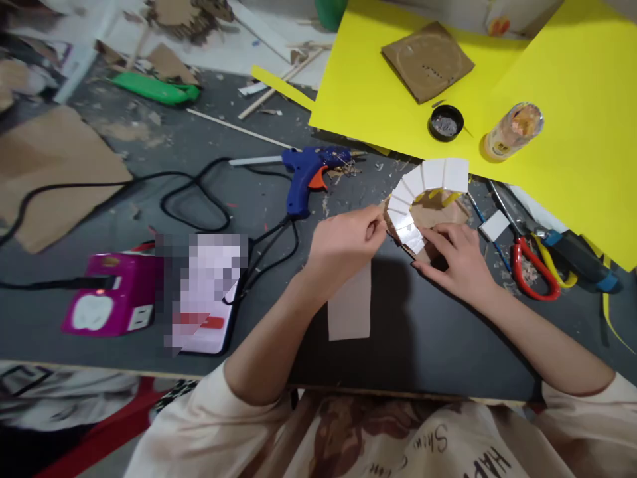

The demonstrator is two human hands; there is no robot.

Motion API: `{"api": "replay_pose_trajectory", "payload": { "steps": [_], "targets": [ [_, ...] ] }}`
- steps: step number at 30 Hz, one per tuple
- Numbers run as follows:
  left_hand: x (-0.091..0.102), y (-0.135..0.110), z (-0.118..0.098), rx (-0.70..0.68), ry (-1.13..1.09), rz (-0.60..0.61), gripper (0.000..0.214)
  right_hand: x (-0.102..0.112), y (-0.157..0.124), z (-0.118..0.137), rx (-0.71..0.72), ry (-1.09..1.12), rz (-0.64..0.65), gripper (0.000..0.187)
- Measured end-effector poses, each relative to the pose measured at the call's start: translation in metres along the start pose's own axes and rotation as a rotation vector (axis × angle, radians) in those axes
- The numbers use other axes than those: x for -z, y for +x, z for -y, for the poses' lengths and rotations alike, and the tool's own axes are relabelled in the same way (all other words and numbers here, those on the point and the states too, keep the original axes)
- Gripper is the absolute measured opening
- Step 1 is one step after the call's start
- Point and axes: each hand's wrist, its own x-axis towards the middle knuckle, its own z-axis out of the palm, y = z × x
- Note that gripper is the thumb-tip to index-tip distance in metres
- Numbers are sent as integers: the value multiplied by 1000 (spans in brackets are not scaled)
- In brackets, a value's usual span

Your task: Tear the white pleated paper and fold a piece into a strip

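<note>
A small curved model (404, 194), like a bent stair of white card steps on a brown cardboard base, stands on the dark table. My left hand (343, 242) is closed at its left edge, fingers curled and pinched; whatever they hold is too small or hidden to name. My right hand (458, 259) grips the near end of the model, index finger against the lowest white step and thumb by the base. Under my left wrist lies a pale card strip (350, 309). Left of the model rests a blue glue gun (303, 176) with an orange trigger and a white glue stick.
Red-handled scissors (535, 275), a dark cutter (580, 255) and a small white card piece (494, 226) lie at right. Yellow sheets (358, 73) carry a black lid (446, 123) and a bottle (512, 133). At left are a phone (209, 292), a magenta box (117, 295) and black cables.
</note>
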Motion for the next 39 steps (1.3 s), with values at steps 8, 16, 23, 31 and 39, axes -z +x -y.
{"api": "replay_pose_trajectory", "payload": {
  "steps": [8, 16, 23, 31, 39],
  "targets": [
    [-8, -2, 2, -91, -58, -208, 17, -1, -1, 0, -8, -20, 17, 46],
    [-4, -12, -2, -715, -189, -414, 18, 3, -3, 2, 28, 50, -112, 50],
    [-21, -21, -19, -938, -105, -318, 21, 4, -2, 6, 348, 308, -206, 29],
    [-17, -21, -16, -726, -70, -357, 13, 13, -1, 4, 195, 458, -108, 23],
    [4, -47, -3, -476, 74, -30, 14, 77, -11, -64, -356, -5, 60, 35]
  ]
}}
